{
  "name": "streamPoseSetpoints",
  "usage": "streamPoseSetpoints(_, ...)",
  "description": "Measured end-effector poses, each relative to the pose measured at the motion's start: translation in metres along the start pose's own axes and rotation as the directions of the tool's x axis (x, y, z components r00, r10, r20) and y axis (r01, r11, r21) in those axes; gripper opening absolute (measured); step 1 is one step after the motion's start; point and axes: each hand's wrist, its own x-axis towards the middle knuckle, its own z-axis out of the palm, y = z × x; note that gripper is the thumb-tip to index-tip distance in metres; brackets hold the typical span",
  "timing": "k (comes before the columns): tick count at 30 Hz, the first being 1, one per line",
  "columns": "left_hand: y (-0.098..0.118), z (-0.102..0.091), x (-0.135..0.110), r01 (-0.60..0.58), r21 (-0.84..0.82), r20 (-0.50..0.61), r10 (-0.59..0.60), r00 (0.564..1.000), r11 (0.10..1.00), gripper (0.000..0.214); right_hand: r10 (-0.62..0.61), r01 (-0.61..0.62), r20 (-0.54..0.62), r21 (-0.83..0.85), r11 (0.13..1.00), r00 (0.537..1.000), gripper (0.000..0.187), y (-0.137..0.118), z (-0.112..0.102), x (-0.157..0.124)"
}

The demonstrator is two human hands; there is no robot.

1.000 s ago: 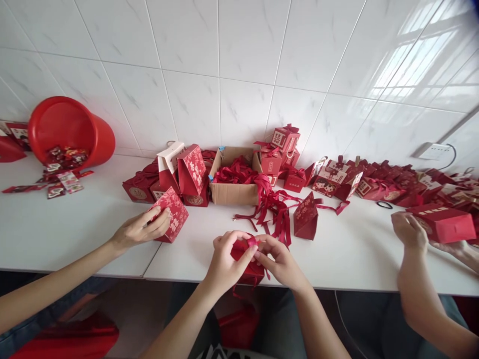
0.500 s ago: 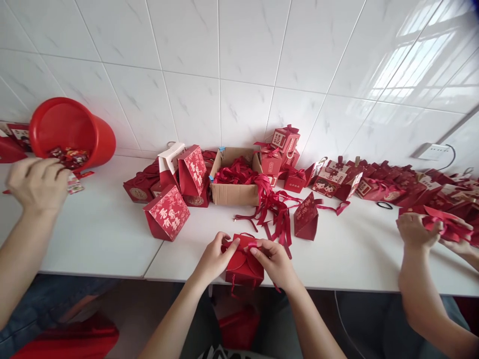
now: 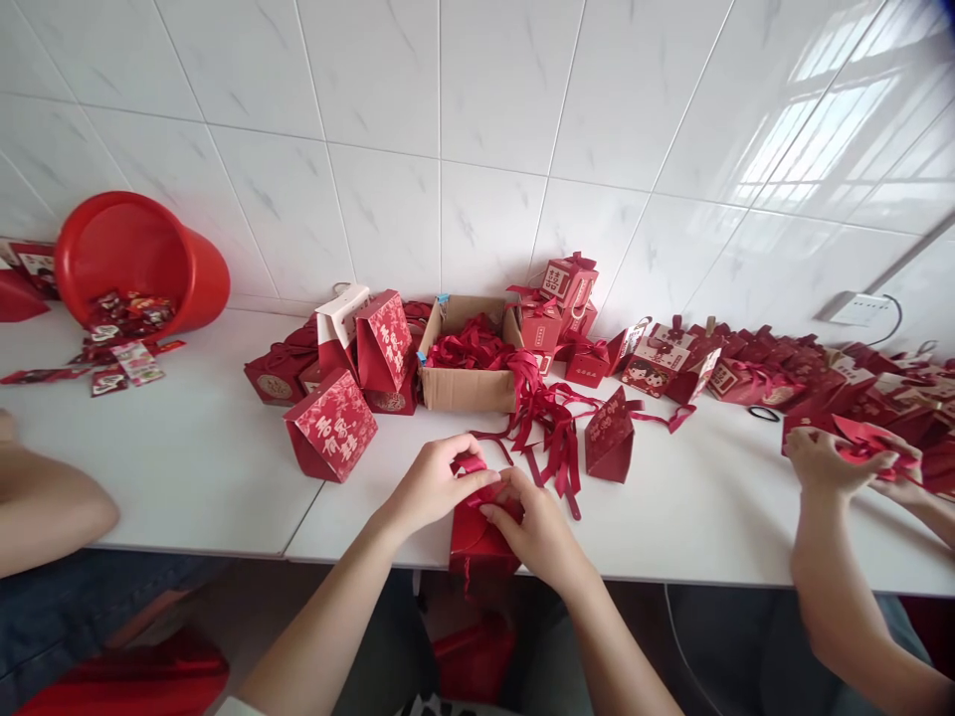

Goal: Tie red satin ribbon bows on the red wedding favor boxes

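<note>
Small red gift box (image 3: 477, 542) sat at the near edge of the white bench (image 3: 194, 467), right in front of the person. Plain dark-red card, rounded flap on its front, thin red ribbon (image 3: 470, 464) at the top. Left hand (image 3: 433, 482) & right hand (image 3: 533, 532) both gripped the box top, fingers pinched on the ribbon. Just behind: cardboard box (image 3: 467, 383) w/ loose red ribbons; patterned red box (image 3: 332, 438) to the left.
</note>
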Motion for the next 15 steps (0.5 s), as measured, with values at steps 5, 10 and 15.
streamPoseSetpoints(5, 0.019, 0.008, -0.009, -0.242, 0.124, 0.090, 0.232, 0.968, 0.962, 0.010, 0.006, -0.011, 0.053, 0.092, 0.996, 0.999, 0.023, 0.003, -0.003, 0.008)
streamPoseSetpoints(10, 0.010, 0.014, -0.036, -0.300, 0.211, 0.125, 0.279, 0.952, 0.930, 0.009, 0.071, -0.094, 0.089, 0.284, 0.954, 0.994, 0.011, 0.011, -0.007, 0.014)
streamPoseSetpoints(15, -0.004, 0.010, -0.057, -0.128, 0.256, 0.112, 0.103, 0.988, 0.958, 0.008, 0.084, -0.160, 0.180, 0.466, 0.870, 0.980, 0.019, 0.009, -0.011, 0.013)
